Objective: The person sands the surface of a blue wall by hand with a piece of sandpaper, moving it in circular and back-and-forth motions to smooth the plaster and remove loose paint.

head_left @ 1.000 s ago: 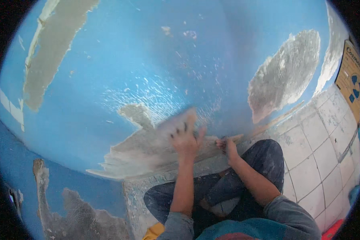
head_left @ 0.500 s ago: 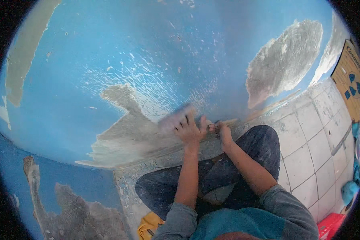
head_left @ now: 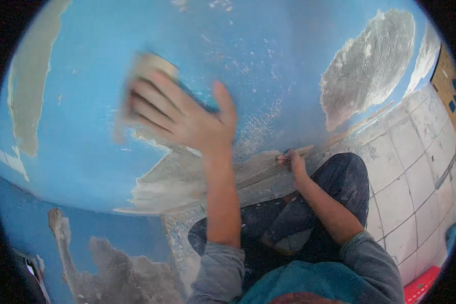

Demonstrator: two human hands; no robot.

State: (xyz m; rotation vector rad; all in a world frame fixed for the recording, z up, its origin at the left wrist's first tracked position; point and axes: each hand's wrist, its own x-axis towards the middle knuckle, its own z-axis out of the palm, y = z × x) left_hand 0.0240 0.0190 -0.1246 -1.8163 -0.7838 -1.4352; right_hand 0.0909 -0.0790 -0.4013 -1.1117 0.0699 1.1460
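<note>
My left hand [head_left: 180, 109] is stretched up over the blue wall [head_left: 101, 167], its fingers spread across a flat beige sanding pad [head_left: 157, 63] pressed to the paint. Motion blurs both, and the pad's exact make is hard to tell. Below the hand, a bare grey patch [head_left: 172, 177] breaks the blue paint. Fine pale scratches [head_left: 261, 121] mark the wall to its right. Low by the wall's foot, my right hand [head_left: 292, 158] is closed beside a tan strip [head_left: 305, 150]. What its fingers hold, if anything, I cannot make out.
My legs [head_left: 339, 187] are folded close to the wall on a dusty tiled floor [head_left: 400, 202]. Another bare patch [head_left: 370, 66] lies at upper right. A cardboard box [head_left: 448, 86] stands at the right edge, a red object [head_left: 423, 285] at lower right.
My left hand has swept up and to the left along the wall with the pad, away from my right hand. The right hand stays low by the wall's foot. The view has shifted slightly.
</note>
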